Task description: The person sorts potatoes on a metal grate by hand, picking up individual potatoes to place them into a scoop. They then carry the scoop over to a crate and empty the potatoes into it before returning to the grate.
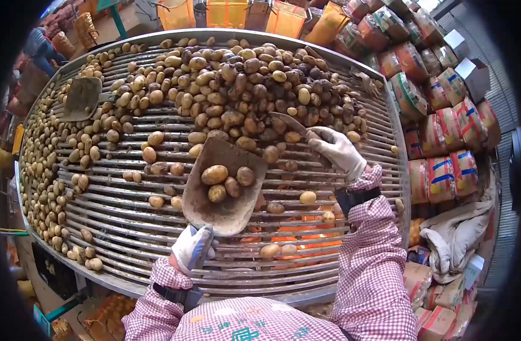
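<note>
My left hand (pixel 190 246), in a white and blue glove, is closed around the handle of a worn, dirt-stained scoop (pixel 221 215). Several potatoes (pixel 216 193) lie in the scoop, which is over the slatted metal sorting table (pixel 129 236). In a white glove, my right hand (pixel 339 152) grips a tool like a curved knife (pixel 290 122) by its handle. Its blade points left, at the near edge of a large potato heap (pixel 243 85). Part of the handle is hidden by my fingers.
Another scoop (pixel 82 99) rests among potatoes at the table's left. Orange bins (pixel 226 14) stand beyond the far rim. Stacked packed sacks (pixel 442 131) rise along the right side. Something orange (pixel 306 236) shows through the slats below. A person (pixel 43 51) is at the far left.
</note>
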Tool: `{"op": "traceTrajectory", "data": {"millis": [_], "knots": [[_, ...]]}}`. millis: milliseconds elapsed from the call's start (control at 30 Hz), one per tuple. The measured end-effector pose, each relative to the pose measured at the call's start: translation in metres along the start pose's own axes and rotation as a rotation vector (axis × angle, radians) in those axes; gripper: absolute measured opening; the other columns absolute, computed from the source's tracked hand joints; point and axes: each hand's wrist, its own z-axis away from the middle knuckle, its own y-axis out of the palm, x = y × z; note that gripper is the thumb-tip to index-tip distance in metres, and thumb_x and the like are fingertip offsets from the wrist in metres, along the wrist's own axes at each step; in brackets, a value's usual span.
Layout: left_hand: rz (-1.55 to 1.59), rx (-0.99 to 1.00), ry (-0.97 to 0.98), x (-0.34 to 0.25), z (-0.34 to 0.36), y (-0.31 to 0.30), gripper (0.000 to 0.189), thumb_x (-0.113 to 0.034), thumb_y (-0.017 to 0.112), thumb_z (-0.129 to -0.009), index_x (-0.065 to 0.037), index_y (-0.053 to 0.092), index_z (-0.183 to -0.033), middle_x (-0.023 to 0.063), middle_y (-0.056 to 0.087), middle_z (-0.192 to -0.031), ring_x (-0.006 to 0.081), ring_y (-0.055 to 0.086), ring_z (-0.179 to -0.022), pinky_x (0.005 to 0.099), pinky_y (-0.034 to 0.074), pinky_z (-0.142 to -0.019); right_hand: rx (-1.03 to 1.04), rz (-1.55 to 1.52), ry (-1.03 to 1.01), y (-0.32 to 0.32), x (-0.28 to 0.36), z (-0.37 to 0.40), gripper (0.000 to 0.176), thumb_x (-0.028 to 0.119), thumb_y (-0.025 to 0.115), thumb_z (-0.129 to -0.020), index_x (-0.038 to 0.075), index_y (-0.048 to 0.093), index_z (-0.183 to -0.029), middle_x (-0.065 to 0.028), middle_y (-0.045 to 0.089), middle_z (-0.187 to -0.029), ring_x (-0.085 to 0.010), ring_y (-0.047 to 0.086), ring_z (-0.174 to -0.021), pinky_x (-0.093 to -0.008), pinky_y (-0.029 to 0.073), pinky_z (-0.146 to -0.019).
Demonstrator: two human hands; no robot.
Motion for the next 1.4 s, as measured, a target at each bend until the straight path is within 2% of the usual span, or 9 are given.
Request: {"op": "traceTrajectory", "data": {"millis": [233,400,633,767,933,1067,1133,1200,1400], "knots": [[-0.104,0.006,-0.029,0.005,0.001,-0.015,0.040,-0.042,0.058,-0.102,-0.004,0.060,-0.113,0.0042,0.066,-0.082,0.0112,0.062,-0.059,0.0242,0.046,-0.048,-0.206,0.223,-0.029,0.040,-0.030,0.046,0.047,0.028,0.067,-0.096,-0.003,0.060,-0.129,-0.0174,0.072,-0.117,-0.0239,0.068,-0.108,-0.0334,0.051,-0.094],[-0.168,0.016,-0.050,-0.012,0.012,-0.027,0.035,-0.038,0.058,-0.103,-0.005,0.058,-0.117,0.0027,0.065,-0.080,0.0114,0.061,-0.057,0.0238,0.046,-0.048,-0.185,0.270,0.233,0.051,-0.030,0.080,0.046,0.035,0.063,-0.095,0.000,0.062,-0.126,-0.0209,0.072,-0.113,-0.0323,0.070,-0.105,-0.0386,0.053,-0.088],[-0.220,0.032,-0.080,-0.030,0.015,-0.036,0.034,-0.032,0.059,-0.101,-0.003,0.056,-0.118,0.0073,0.067,-0.081,0.0151,0.063,-0.059,0.0276,0.050,-0.050,-0.166,0.219,0.106,0.083,-0.037,0.090,0.033,0.029,0.061,-0.097,0.000,0.063,-0.113,-0.0199,0.072,-0.096,-0.0337,0.070,-0.089,-0.0394,0.052,-0.079],[-0.280,-0.007,-0.121,-0.040,0.014,-0.030,0.029,-0.028,0.056,-0.100,-0.004,0.056,-0.117,0.0066,0.066,-0.079,0.0152,0.062,-0.057,0.0272,0.049,-0.048,-0.194,-0.022,0.086,0.112,-0.034,0.083,0.032,0.026,0.059,-0.100,-0.002,0.063,-0.113,-0.0076,0.067,-0.086,-0.0120,0.059,-0.080,-0.0306,0.050,-0.074],[-0.289,0.038,-0.088,-0.025,0.007,-0.037,0.033,-0.038,0.056,-0.102,-0.006,0.060,-0.107,0.0045,0.066,-0.077,0.0130,0.061,-0.053,0.0258,0.045,-0.043,0.207,-0.213,-0.011,0.128,0.020,0.089,0.047,0.031,0.063,-0.100,-0.001,0.058,-0.134,-0.0040,0.068,-0.107,-0.0105,0.060,-0.092,-0.0272,0.051,-0.079],[-0.178,0.034,0.005,-0.006,0.006,-0.032,0.040,-0.045,0.057,-0.102,-0.006,0.060,-0.107,0.0036,0.067,-0.079,0.0113,0.060,-0.052,0.0239,0.044,-0.043,0.003,-0.288,-0.002,0.116,0.028,0.076,0.044,0.030,0.063,-0.100,0.001,0.058,-0.133,0.0006,0.062,-0.091,-0.0027,0.053,-0.072,-0.0206,0.045,-0.060],[-0.177,0.028,-0.007,0.002,0.006,-0.030,0.039,-0.045,0.058,-0.102,-0.006,0.060,-0.108,0.0037,0.068,-0.080,0.0107,0.059,-0.052,0.0237,0.045,-0.045,-0.026,-0.065,-0.163,0.108,0.004,0.052,0.042,0.026,0.062,-0.098,-0.002,0.059,-0.130,-0.0102,0.071,-0.104,-0.0174,0.065,-0.092,-0.0329,0.052,-0.083],[-0.136,0.028,-0.004,0.002,0.013,-0.025,0.039,-0.046,0.057,-0.101,-0.007,0.061,-0.106,0.0026,0.065,-0.075,0.0097,0.058,-0.051,0.0221,0.041,-0.043,-0.118,0.121,-0.279,0.102,0.011,0.034,0.038,0.025,0.063,-0.096,0.000,0.060,-0.124,-0.0195,0.071,-0.101,-0.0295,0.068,-0.091,-0.0364,0.052,-0.083],[-0.164,0.107,-0.049,-0.002,0.034,-0.007,0.049,-0.055,0.055,-0.099,-0.007,0.065,-0.096,0.0012,0.061,-0.061,0.0059,0.048,-0.044,0.0197,0.032,-0.040,-0.143,0.587,-0.288,0.099,0.034,-0.043,0.032,0.034,0.058,-0.097,0.007,0.063,-0.112,-0.0182,0.072,-0.106,-0.0380,0.067,-0.102,-0.0467,0.053,-0.086]]}}
